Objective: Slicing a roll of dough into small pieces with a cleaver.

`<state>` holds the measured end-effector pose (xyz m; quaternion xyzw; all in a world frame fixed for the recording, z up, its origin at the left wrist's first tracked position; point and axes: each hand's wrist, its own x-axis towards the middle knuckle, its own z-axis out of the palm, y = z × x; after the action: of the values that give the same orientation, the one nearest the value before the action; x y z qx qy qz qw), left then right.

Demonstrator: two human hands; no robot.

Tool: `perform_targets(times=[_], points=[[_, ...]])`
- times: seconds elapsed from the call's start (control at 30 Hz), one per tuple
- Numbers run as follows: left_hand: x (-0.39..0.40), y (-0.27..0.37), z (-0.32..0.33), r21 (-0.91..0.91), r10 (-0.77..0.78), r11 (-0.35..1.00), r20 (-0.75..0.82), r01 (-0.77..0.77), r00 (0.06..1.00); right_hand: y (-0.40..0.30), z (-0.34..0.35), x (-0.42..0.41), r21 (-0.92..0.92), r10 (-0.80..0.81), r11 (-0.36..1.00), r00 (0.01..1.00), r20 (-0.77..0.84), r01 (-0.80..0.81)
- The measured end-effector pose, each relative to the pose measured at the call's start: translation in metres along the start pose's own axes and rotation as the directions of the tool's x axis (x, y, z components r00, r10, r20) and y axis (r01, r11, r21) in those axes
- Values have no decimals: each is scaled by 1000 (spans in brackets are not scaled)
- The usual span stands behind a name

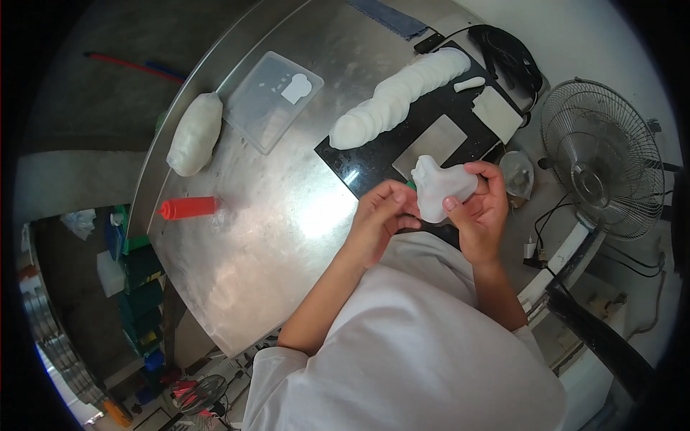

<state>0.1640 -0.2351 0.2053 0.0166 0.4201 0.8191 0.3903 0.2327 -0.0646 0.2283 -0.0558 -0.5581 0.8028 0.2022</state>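
Observation:
A thin, soft white sheet of dough (444, 186) droops in folds from my right hand (482, 215), pinched between the thumb in front and the fingers behind. My left hand (385, 215) is at the sheet's left edge with fingers curled; whether it grips the edge is hidden. Just beyond my hands, a rectangular metal plate (431, 144) lies on a black board (372, 161). Overlapping white dough rounds (399, 99) form a long row along the board's far side. A short white dough roll (469, 84) and a folded pale cloth (497, 114) rest towards its right end.
The steel table (259, 231) carries a red squeeze bottle (188, 208), a wrapped white dough lump (195, 134) and a clear plastic lid (274, 102). A blue cloth (389, 19) lies at the far edge. To the right are a black bag (506, 62) and a wire-caged fan (601, 161).

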Motion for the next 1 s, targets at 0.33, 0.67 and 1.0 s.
perform_targets(times=[0.33,0.67,1.0], points=[[2,-8,-2,-12,-55,998,41,55,998,2,-5,-2,6,-10,1000,1000,2,10],[5,-4,13,-99,62,993,24,-59,998,-4,-9,0,19,57,998,994,91,-59],[8,-11,-11,86,113,991,-109,-104,988,17,-23,7,-186,295,942,954,56,-280]])
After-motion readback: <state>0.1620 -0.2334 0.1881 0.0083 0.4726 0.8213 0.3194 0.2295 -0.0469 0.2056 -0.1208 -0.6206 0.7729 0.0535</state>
